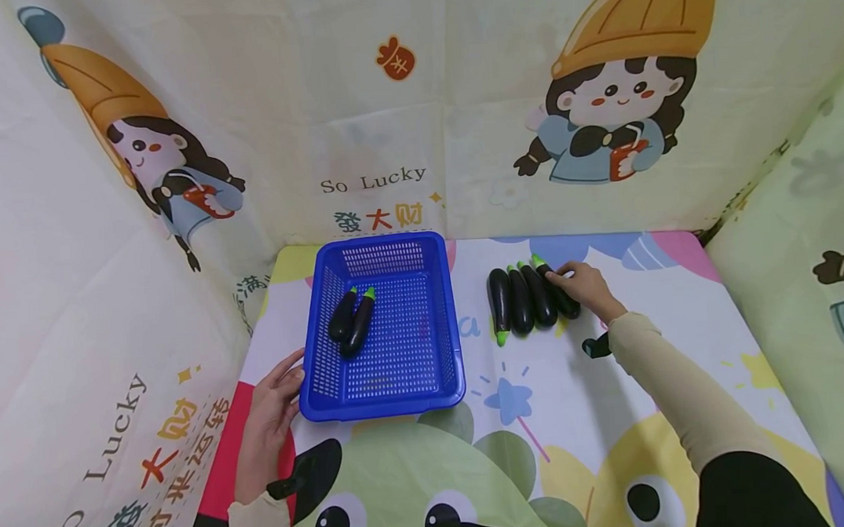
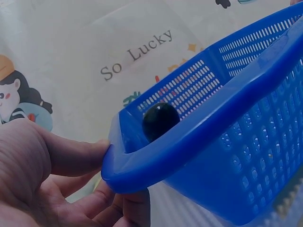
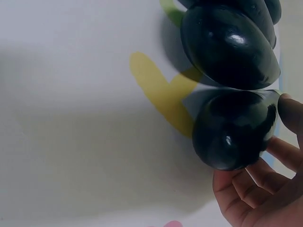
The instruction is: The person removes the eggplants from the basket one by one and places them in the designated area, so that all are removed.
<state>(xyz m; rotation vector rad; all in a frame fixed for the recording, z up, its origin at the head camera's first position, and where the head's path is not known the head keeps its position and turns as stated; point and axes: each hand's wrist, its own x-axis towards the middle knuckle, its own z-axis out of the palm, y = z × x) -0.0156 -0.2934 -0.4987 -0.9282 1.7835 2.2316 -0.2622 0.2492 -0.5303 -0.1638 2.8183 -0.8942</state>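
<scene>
A blue plastic basket point(image 1: 382, 411) stands on the table with two small dark eggplants point(image 1: 360, 325) lying side by side in it. At its left side my left hand point(image 1: 264, 420) pinches the rim, thumb on top and fingers curled beneath, as the left wrist view shows. To the right of the basket, several eggplants point(image 1: 520, 302) lie in a row. My right hand point(image 1: 587, 289) grips the rightmost eggplant point(image 1: 567, 303) near its green stem end. In the right wrist view, thumb and fingers lie around this eggplant point(image 3: 232, 132), close beside its neighbour point(image 3: 227, 47).
The table is covered by a printed cloth point(image 1: 509, 401) with cartoon shapes. Behind it and along both sides hang pale printed sheets point(image 1: 479, 119). The row's leftmost eggplant point(image 1: 499, 295) points its green stem toward me, the others away.
</scene>
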